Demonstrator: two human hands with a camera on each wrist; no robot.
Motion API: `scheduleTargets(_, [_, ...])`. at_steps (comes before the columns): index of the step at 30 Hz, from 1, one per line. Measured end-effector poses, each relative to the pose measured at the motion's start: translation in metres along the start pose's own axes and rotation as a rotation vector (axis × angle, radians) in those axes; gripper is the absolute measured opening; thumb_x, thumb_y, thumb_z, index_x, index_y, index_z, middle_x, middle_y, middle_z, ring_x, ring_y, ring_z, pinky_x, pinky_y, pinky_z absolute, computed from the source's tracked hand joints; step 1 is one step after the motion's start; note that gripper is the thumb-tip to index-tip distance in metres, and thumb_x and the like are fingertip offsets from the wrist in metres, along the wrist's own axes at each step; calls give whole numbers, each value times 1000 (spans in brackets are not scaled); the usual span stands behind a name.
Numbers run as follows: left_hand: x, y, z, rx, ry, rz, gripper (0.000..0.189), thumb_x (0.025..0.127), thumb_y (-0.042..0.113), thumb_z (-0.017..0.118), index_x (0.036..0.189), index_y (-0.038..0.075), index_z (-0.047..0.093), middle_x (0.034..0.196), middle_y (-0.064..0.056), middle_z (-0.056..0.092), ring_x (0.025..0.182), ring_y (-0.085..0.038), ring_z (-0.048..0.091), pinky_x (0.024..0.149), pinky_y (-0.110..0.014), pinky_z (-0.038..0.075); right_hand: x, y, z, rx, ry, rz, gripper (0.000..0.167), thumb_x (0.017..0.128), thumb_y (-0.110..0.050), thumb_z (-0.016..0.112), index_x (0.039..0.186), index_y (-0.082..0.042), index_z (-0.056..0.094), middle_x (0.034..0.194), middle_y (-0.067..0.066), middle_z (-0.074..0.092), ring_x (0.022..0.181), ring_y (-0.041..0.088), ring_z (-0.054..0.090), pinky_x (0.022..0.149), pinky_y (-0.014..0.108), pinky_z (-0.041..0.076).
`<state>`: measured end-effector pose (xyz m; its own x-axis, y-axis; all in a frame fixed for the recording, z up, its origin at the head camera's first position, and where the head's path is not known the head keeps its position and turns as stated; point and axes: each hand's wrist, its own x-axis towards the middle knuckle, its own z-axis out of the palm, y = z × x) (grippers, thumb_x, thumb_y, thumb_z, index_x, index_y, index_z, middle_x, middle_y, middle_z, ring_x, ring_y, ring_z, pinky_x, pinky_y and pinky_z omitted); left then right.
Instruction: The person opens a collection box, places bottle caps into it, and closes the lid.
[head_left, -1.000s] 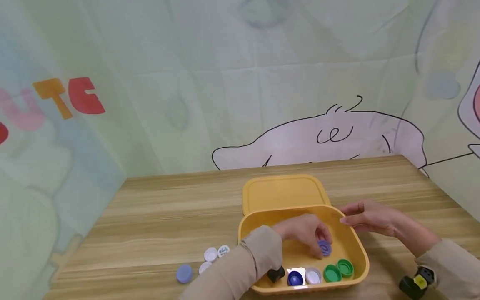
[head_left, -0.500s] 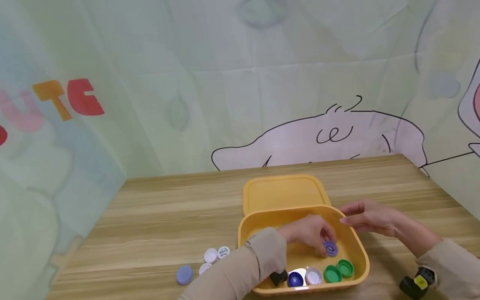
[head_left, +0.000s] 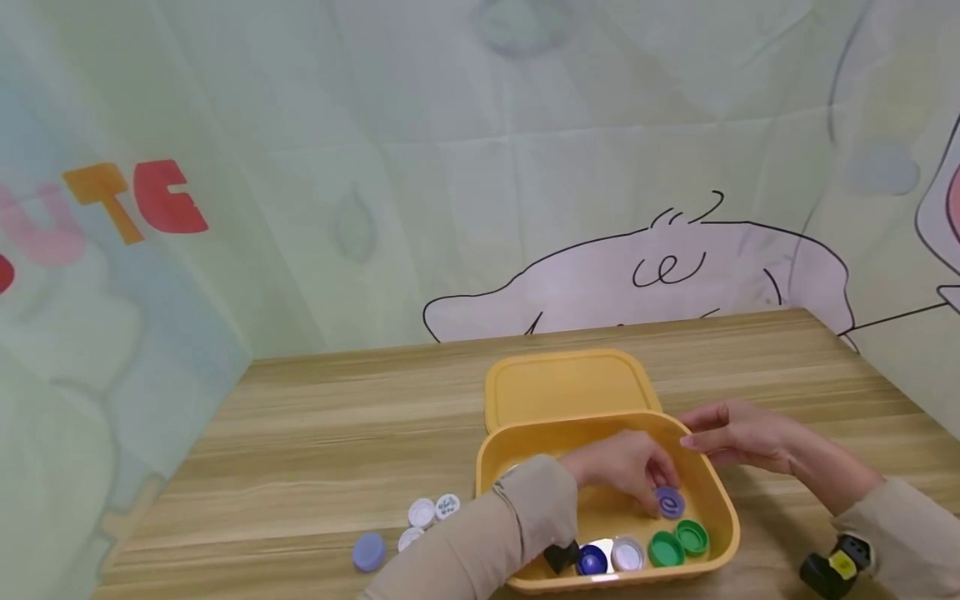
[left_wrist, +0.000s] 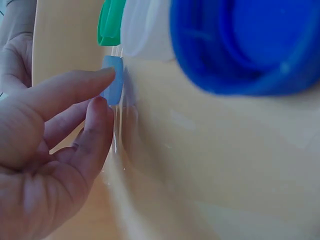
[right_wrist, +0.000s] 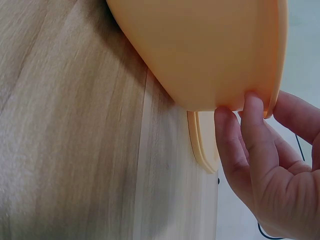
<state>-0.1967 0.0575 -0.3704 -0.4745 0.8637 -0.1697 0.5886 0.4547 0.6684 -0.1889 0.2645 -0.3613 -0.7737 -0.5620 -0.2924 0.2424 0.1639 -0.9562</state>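
Observation:
In the head view my left hand (head_left: pixel 622 467) reaches into a yellow plastic box (head_left: pixel 487 454) and pinches a light purple-blue bottle cap (head_left: pixel 670 502) between thumb and fingers. The left wrist view shows the cap (left_wrist: pixel 115 82) on edge, close over the box floor. Two green caps (head_left: pixel 666 548), a white cap (head_left: pixel 627 552) and a dark blue cap (head_left: pixel 592 560) sit along the box's near side. My right hand (head_left: pixel 746 437) grips the far right corner of the box, its thumb at the rim and its fingers (right_wrist: pixel 252 115) against the outer wall.
Behind the box lies its yellow lid (head_left: pixel 570 387), flat on the wooden table (head_left: pixel 337 433). Left of the box are several loose caps: white caps (head_left: pixel 422 512) and a light blue cap (head_left: pixel 369 552). A printed cloth (head_left: pixel 375 167) hangs behind the table.
My left hand has moved a little to the right inside the box, with the purple-blue cap still pinched. The right hand stays at the box's corner.

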Motion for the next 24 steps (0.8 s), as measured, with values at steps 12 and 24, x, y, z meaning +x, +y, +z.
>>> scheduleTargets(12, [1,4,0,-8,-52,0,30,72,0,77,101,1,69,79,3,66,67,3,53,64,-7,44,0,-1,0,-11,7,6,43,90,-8,60,124,16,48,108,9,65,96,18,63,83,35,51])
scheduleTargets(24, [-3,9,-10,10,-30,11,31,72,2,77,102,2,68,80,4,64,69,2,52,65,-7,44,0,-1,0,-1,-4,7,40,90,-6,60,123,13,50,108,7,65,95,19,63,84,35,51])
